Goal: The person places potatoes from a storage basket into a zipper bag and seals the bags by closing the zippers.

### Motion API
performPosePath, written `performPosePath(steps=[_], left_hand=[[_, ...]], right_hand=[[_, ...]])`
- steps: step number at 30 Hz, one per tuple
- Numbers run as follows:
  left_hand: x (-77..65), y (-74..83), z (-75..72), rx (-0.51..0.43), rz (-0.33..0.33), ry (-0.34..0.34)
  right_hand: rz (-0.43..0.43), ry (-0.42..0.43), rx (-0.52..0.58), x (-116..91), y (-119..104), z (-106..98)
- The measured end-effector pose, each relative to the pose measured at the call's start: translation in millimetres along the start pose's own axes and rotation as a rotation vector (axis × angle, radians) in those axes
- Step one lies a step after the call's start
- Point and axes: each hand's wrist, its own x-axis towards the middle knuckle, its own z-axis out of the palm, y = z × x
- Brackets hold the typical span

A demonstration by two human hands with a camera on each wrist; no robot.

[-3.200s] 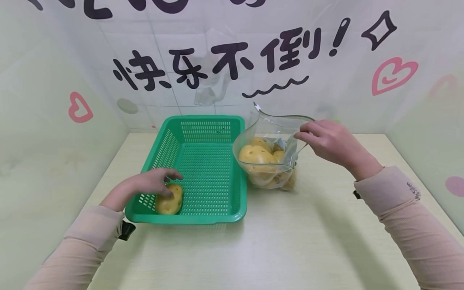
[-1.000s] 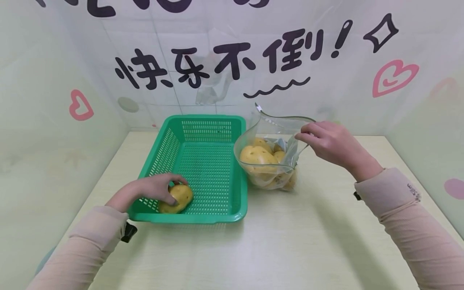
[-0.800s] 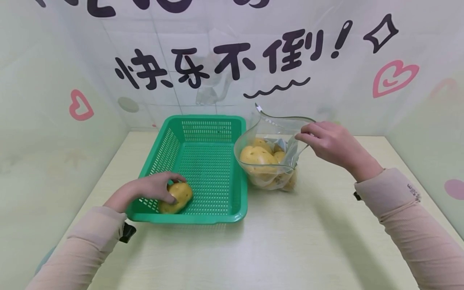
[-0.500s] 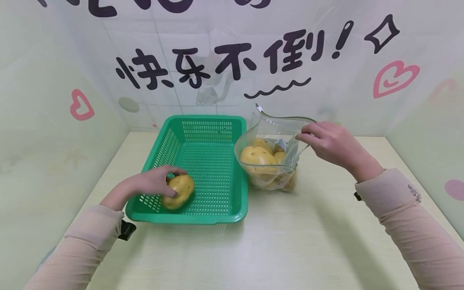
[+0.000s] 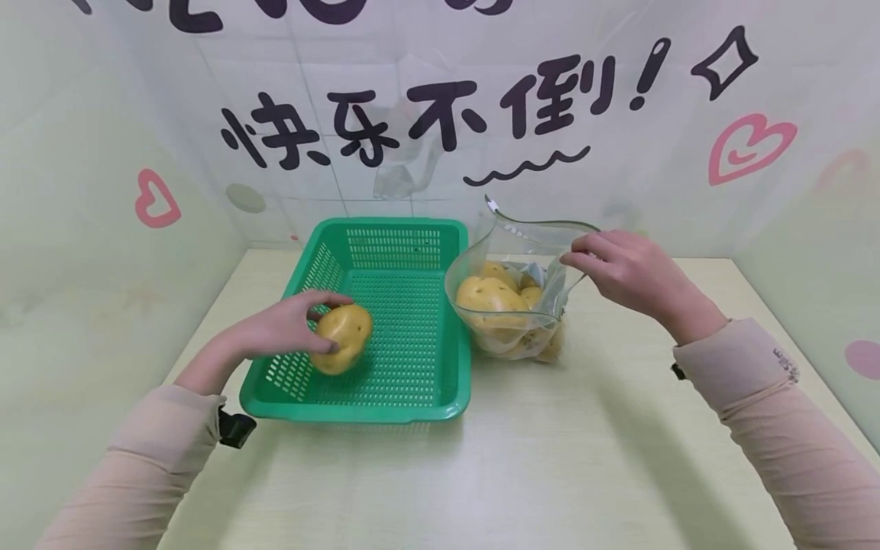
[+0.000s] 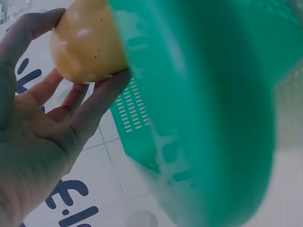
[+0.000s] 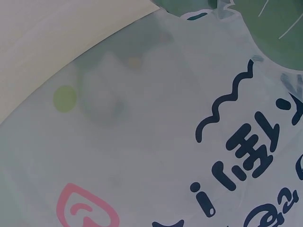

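Note:
My left hand (image 5: 287,327) grips a yellow potato (image 5: 346,336) between thumb and fingers, raised over the left part of a green plastic basket (image 5: 457,382). In the left wrist view the same potato (image 6: 87,42) sits in the fingertips, beside the basket's blurred wall (image 6: 208,118). My right hand (image 5: 629,273) pinches the right edge of a clear zip bag (image 5: 529,243), whose mouth gapes toward the basket. Several potatoes (image 5: 490,296) lie inside the bag, which stands on the table against the basket's right side. The right hand is out of the right wrist view.
The pale table (image 5: 522,458) runs to a white printed backdrop (image 5: 426,176) behind the basket and bag. Printed side sheets (image 5: 82,252) stand at left and right. A dark strap piece (image 5: 236,429) shows at the left cuff.
The left hand reached onto the potato, took hold of it near the basket's front left corner and lifted it up and slightly rightward. The right hand and bag have stayed put.

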Motion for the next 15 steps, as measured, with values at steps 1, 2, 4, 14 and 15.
performPosePath(steps=[1,2,4,14,15], left_hand=[[-0.4,1.3,-0.7,-0.002,0.004,0.004],[-0.9,2.7,-1.5,-0.003,0.007,0.008],[-1.8,5.4,-2.8,0.000,0.010,0.020],[-4.1,18.6,-9.0,-0.039,0.010,0.089],[-4.1,20.1,-9.6,-0.042,0.009,0.097]], right_hand=[[0.000,0.000,-0.001,-0.1,0.0,-0.1],[0.000,-0.001,-0.001,-0.2,0.1,-0.2],[0.000,-0.004,-0.003,-0.4,0.1,-0.3],[-0.005,-0.004,-0.008,0.3,0.8,0.2],[-0.006,-0.003,-0.007,0.3,0.9,0.2]])
